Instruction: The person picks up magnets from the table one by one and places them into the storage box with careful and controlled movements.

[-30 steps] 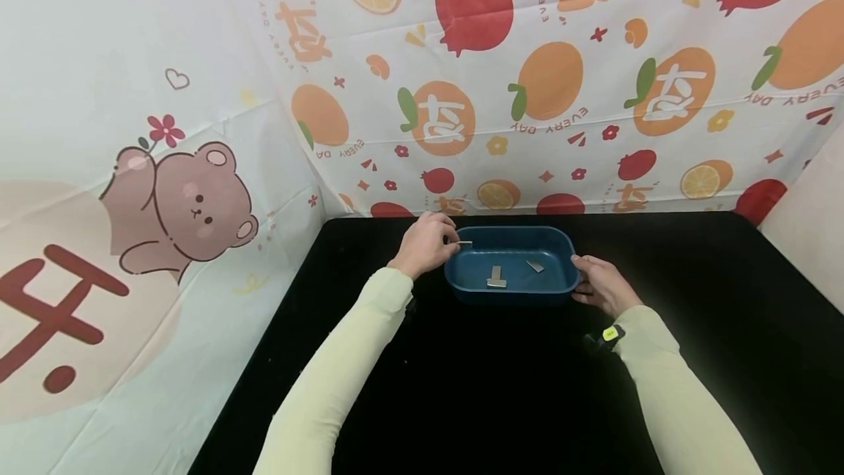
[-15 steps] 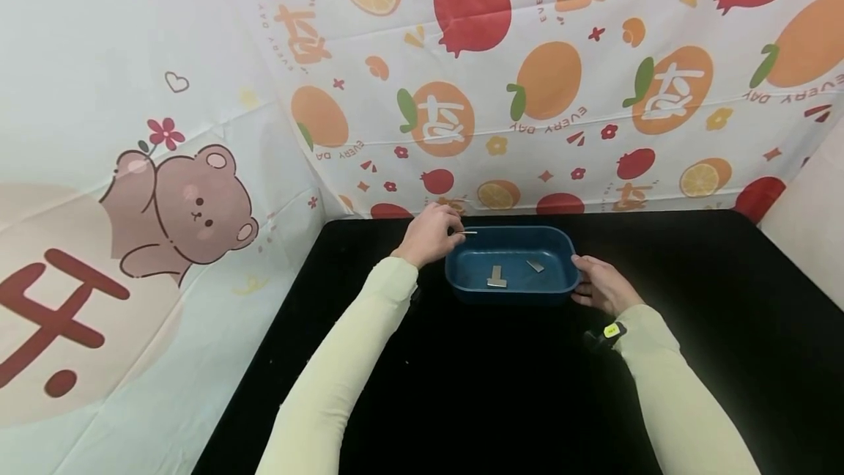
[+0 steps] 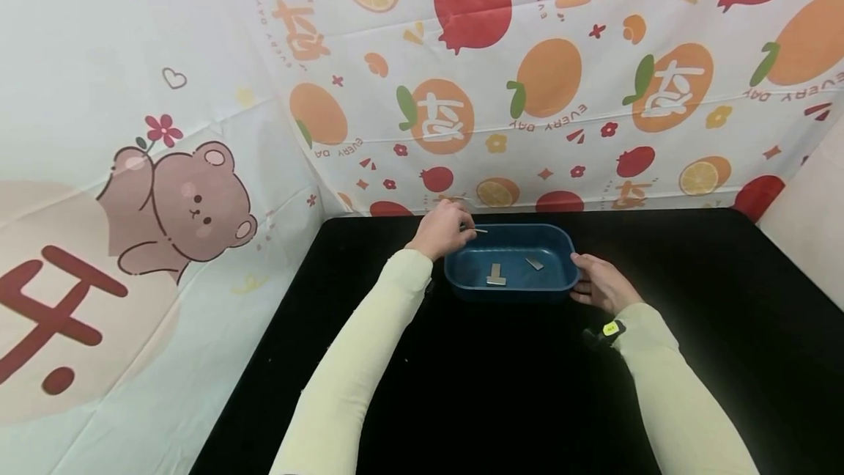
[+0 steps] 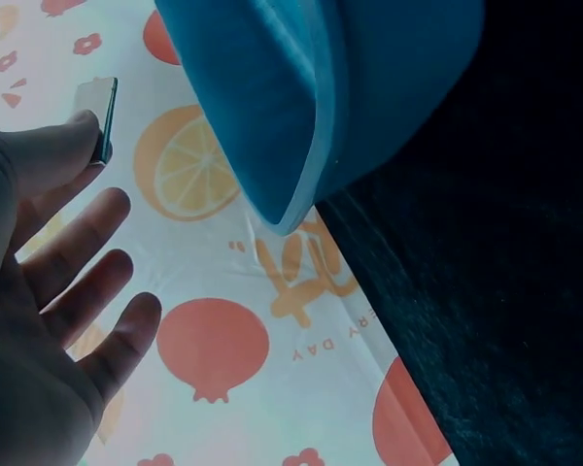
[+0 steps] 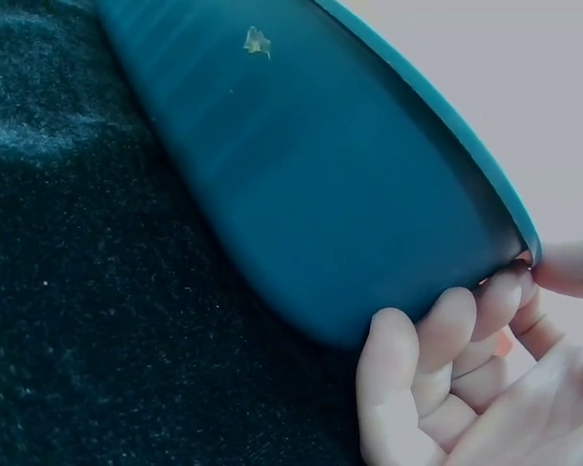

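Observation:
My left hand (image 3: 443, 230) pinches a thin, flat rectangular metal piece (image 4: 97, 109) between thumb and forefinger, above the left end of a blue plastic basin (image 3: 517, 290). In the left wrist view the other fingers are spread apart, and the piece is clear of the basin's rim. On the basin's floor, two small metal pieces (image 3: 496, 281) lie together in a T shape. A further metal piece (image 3: 534, 264) lies slanted to their right. At the right end my right hand (image 3: 605, 286) grips the basin's rim, thumb on top and fingers against the outer wall.
A black cloth-covered table (image 3: 501, 387) carries the basin near its back edge. Behind it hangs a fruit-printed sheet (image 3: 547, 160), and a bear-printed sheet (image 3: 198, 196) hangs at the left. A dark band with a yellow tag (image 3: 611, 329) sits on the right wrist.
My left hand has moved right and slightly away from me, carrying the metal piece along the basin's back left side. My right hand and the basin have stayed in place.

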Demonstrator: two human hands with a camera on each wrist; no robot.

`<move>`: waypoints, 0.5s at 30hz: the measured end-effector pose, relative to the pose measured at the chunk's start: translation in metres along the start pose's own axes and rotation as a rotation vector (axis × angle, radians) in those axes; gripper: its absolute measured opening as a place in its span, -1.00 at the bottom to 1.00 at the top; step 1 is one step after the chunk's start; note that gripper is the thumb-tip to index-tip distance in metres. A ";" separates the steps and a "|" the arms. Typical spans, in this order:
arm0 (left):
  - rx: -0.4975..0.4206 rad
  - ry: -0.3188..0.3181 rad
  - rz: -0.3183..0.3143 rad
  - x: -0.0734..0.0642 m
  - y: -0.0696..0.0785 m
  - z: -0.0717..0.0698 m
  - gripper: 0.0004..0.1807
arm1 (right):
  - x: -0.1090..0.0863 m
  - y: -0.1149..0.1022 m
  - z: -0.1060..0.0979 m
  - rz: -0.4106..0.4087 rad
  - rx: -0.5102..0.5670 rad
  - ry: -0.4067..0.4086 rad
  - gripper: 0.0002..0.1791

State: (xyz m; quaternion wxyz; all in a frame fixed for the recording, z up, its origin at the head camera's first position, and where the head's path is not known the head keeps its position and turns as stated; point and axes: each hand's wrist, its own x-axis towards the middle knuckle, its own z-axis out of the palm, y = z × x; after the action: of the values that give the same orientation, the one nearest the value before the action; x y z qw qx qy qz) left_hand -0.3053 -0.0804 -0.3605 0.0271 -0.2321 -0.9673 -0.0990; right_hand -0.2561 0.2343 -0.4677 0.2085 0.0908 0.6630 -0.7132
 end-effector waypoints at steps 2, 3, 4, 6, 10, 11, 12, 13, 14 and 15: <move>-0.001 -0.003 0.002 0.001 0.002 -0.001 -0.81 | 0.000 0.000 0.000 0.002 -0.005 0.006 -0.75; -0.002 -0.004 0.002 0.002 0.003 -0.002 -0.81 | -0.001 0.000 0.000 0.002 -0.007 0.010 -0.74; -0.006 -0.006 0.002 0.002 0.003 -0.002 -0.81 | -0.001 0.000 0.000 0.004 -0.005 0.013 -0.74; -0.013 -0.004 0.000 0.002 0.005 -0.003 -0.82 | -0.002 -0.001 0.001 0.006 -0.003 0.014 -0.74; -0.029 0.003 -0.002 0.002 0.007 -0.004 -0.83 | -0.003 -0.001 0.002 0.005 -0.001 0.018 -0.74; -0.031 0.003 -0.004 0.002 0.007 -0.004 -0.83 | -0.003 -0.001 0.002 0.003 -0.002 0.018 -0.74; -0.032 0.003 -0.007 0.002 0.007 -0.004 -0.83 | -0.003 -0.001 0.002 0.002 -0.004 0.019 -0.74; -0.028 0.002 -0.009 0.003 0.007 -0.005 -0.84 | -0.003 -0.001 0.002 0.001 -0.004 0.020 -0.74; -0.023 0.002 -0.008 0.003 0.008 -0.005 -0.84 | -0.003 -0.001 0.002 0.001 -0.004 0.021 -0.74; -0.016 0.002 -0.006 0.004 0.008 -0.005 -0.84 | -0.003 -0.001 0.002 0.001 -0.003 0.024 -0.74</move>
State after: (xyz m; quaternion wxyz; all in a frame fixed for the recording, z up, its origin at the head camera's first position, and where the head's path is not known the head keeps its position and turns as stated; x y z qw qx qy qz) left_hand -0.3053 -0.0726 -0.3535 0.0257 -0.2294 -0.9671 -0.1071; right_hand -0.2535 0.2331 -0.4649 0.2011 0.0992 0.6665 -0.7110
